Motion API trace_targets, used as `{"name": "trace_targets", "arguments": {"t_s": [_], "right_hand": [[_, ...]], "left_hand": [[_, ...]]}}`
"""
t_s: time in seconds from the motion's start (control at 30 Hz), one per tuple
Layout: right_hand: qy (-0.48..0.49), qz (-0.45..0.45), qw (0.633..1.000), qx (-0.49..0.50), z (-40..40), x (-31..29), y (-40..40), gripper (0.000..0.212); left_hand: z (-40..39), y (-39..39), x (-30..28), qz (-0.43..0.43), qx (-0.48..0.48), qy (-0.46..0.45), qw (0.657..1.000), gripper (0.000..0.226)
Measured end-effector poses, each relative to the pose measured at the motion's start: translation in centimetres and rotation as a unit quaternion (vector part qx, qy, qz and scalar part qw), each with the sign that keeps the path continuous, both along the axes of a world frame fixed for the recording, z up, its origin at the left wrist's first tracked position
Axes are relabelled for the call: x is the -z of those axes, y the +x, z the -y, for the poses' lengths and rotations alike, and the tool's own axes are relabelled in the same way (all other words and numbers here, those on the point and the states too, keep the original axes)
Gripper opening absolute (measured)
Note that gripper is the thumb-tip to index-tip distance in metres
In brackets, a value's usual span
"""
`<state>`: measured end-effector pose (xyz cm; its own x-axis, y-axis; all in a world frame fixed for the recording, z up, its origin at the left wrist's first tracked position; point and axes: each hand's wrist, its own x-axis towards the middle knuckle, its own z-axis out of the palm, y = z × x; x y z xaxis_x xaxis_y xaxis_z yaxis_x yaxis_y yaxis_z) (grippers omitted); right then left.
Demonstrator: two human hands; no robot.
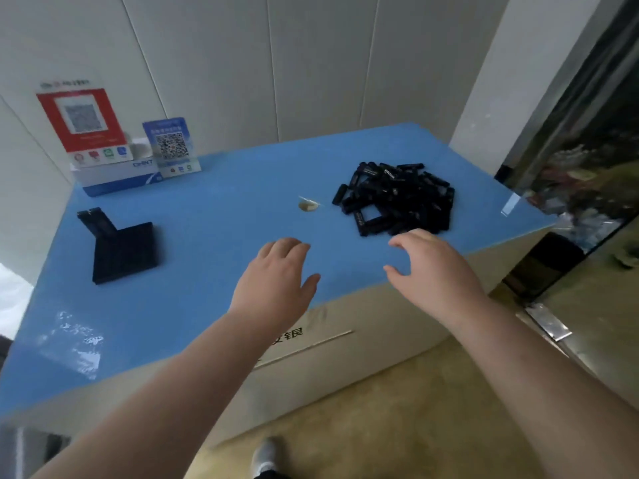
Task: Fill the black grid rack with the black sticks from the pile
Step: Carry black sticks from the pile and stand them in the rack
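Bench (214,216): blue matt sheet, foam-like, over cardboard. Sticks (397,198): black plastic, slightly glossy. Rack (121,250): black matt plastic. Signs (173,146): glossy, clear acrylic-looking.

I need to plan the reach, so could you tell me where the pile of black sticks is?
In the head view, the pile of black sticks lies on the blue table top's far right, just beyond the right hand.

Both of the person's forearms are bare right up to the lower edge of the view, with no sleeve showing on either. The left hand (276,274) and the right hand (432,267) are bare too, broad and rounded, with short fingers. Down at the bottom edge one foot wears a grey sock (264,456), and a strip of dark clothing shows just below it.
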<state>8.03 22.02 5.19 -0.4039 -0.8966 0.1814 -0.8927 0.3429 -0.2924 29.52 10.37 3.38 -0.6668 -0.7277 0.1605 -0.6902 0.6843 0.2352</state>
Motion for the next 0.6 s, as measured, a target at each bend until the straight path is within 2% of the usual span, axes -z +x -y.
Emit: {"name": "trace_targets", "arguments": {"t_s": [0.27,0.6], "right_hand": [[0.001,0.002,0.998,0.063,-4.2,0.1,-6.7,0.043],[0.012,0.006,0.997,0.073,-1.0,1.2,-15.8,0.038]], "left_hand": [[-1.8,-8.9,-0.3,0.003,0.062,0.013,0.998,0.056],[2.5,-20.1,1.7,-0.014,0.082,0.050,0.995,0.055]]}}
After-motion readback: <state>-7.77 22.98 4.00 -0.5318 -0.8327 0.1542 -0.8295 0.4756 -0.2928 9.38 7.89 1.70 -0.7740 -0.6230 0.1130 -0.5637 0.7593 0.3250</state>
